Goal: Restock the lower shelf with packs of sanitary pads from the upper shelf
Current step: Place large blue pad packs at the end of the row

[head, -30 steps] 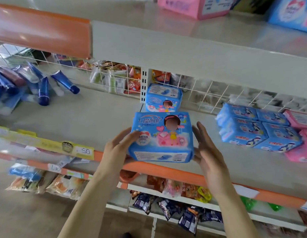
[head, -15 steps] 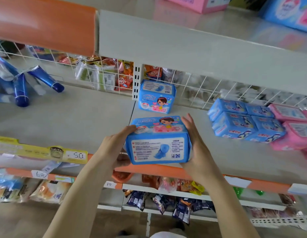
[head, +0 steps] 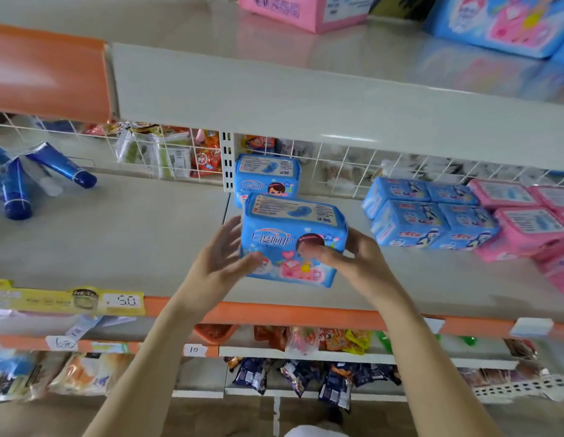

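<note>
Store shelving in grey metal with orange edge strips fills the view; the lower shelf (head: 432, 279) carries blue and pink stock, and the upper shelf (head: 306, 58) holds further packs at the top right. A blue pack of sanitary pads (head: 293, 241) sits between both hands at the middle of the lower shelf, just in front of a matching pack (head: 266, 176) by the far wire grid. The left hand (head: 224, 257) lies with straight, spread fingers against the pack's left side; the right hand (head: 353, 257) curls fingers and thumb around its right end.

Risk, as a judgement: the soft pack appears tilted and could tip forward on release, or nudge the pack behind out of line.

Legible writing: "20" on the held pack and "5.0" on a yellow price label (head: 123, 300); a white tag (head: 194, 350) below reads "10". The brand characters are too blurred to read.
</note>
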Motion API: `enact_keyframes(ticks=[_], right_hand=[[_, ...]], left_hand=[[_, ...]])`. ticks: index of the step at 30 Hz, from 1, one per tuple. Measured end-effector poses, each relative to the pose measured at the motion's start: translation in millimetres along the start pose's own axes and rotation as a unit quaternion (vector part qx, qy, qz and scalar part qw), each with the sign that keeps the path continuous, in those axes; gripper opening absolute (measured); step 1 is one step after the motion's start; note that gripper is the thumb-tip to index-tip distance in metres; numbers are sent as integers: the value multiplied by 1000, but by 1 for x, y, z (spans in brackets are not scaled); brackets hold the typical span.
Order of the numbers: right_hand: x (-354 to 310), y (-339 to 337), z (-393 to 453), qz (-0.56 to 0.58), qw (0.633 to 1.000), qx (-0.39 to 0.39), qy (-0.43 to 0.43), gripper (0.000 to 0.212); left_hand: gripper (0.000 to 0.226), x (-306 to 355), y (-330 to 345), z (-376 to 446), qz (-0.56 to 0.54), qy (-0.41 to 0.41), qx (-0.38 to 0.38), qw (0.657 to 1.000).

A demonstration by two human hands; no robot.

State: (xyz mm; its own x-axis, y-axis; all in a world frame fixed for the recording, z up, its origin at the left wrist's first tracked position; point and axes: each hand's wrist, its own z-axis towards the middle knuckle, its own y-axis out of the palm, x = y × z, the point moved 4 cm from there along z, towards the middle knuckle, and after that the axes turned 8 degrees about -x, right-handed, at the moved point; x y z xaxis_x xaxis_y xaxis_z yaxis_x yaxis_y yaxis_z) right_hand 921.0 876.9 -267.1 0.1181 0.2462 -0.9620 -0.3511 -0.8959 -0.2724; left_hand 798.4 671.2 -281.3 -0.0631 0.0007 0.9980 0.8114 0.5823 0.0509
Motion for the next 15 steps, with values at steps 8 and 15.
enact_keyframes(ticks=[8, 15], right_hand=[[13, 14, 4, 22, 998, 26, 46, 45], [10, 34, -2, -14, 998, 5, 56, 25]], left_hand=[[60, -3, -8, -6, 29, -3, 7, 1000], [50, -12, -19, -14, 45, -18, 11, 999]])
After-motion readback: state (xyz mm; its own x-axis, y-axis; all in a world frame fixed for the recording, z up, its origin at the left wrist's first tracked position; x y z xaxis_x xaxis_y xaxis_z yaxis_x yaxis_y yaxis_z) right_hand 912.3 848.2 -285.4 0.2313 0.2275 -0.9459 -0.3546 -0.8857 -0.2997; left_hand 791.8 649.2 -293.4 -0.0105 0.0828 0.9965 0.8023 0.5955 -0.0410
